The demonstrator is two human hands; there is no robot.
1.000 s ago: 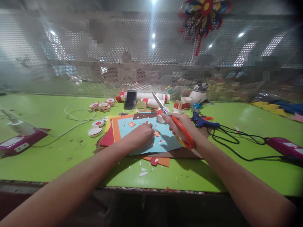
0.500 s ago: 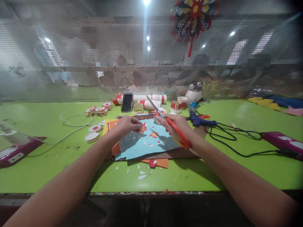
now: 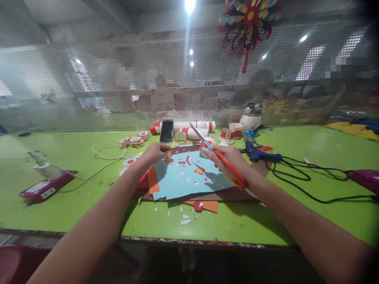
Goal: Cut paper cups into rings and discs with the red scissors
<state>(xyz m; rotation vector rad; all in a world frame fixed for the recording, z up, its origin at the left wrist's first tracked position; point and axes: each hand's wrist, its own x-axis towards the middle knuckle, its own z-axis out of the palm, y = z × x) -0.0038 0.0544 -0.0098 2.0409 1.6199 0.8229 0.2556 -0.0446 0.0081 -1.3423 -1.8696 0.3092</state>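
My right hand (image 3: 226, 157) is closed round a pair of scissors (image 3: 226, 163) with orange handles, the blades pointing up and away to the left. At the left edge of a light blue paper sheet (image 3: 180, 183), my left hand (image 3: 156, 154) pinches a small red and orange paper cutout (image 3: 169, 160). Another patterned cutout (image 3: 199, 170) lies on the sheet between the hands. Thin red strips (image 3: 187, 159) and several white and red scraps are scattered over the sheet.
Behind the sheet are a phone (image 3: 166, 131), paper-cup tubes (image 3: 194, 133), paper cups (image 3: 227, 135) and a white jug (image 3: 251, 119). A blue glue gun (image 3: 260, 154) with a black cord lies right. Power strips (image 3: 49, 187) sit at both sides. Round decorated pieces (image 3: 136, 140) lie left.
My left hand has moved left over the sheet with the cutout, and red strips now show where it was. My right hand still holds the scissors. The view has shifted slightly.
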